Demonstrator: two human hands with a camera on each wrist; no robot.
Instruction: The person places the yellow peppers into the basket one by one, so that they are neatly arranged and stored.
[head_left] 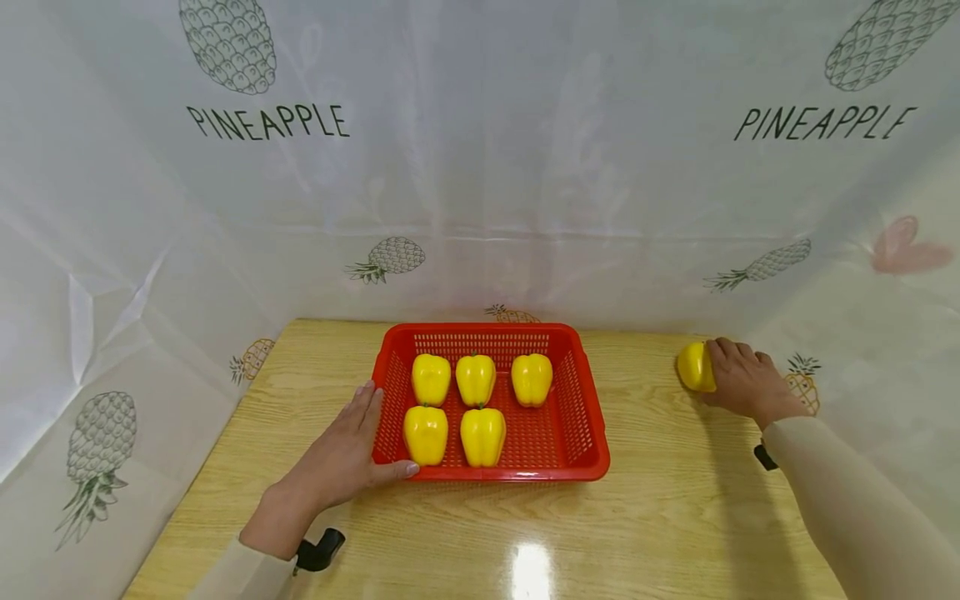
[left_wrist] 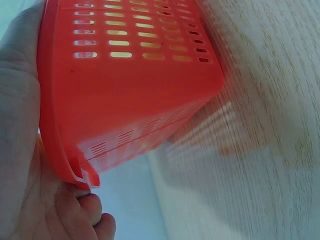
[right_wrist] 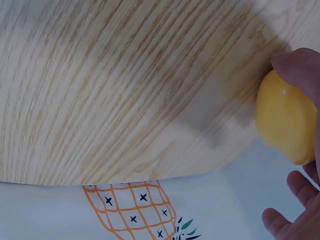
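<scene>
Several yellow bell peppers [head_left: 431, 381] lie in a red plastic basket [head_left: 588, 462], in two rows. My left hand [head_left: 341, 454] rests at the basket's near left corner, fingers extended along the left rim and thumb over the front rim. In the left wrist view, the hand [left_wrist: 55, 210] touches the rim, and peppers show faintly through the slots. Far to the right, my right hand [head_left: 742, 379] grips another yellow bell pepper [head_left: 696, 367] at the table's back right. The right wrist view shows this pepper [right_wrist: 285, 117] between thumb and fingers, partly covered by the hand.
The basket stands on a light wood-grain table [head_left: 645, 525]. A pale sheet [head_left: 480, 192] printed with pineapples rises behind the table and along both sides. Inside the basket, bare floor [head_left: 531, 437] shows at the near right.
</scene>
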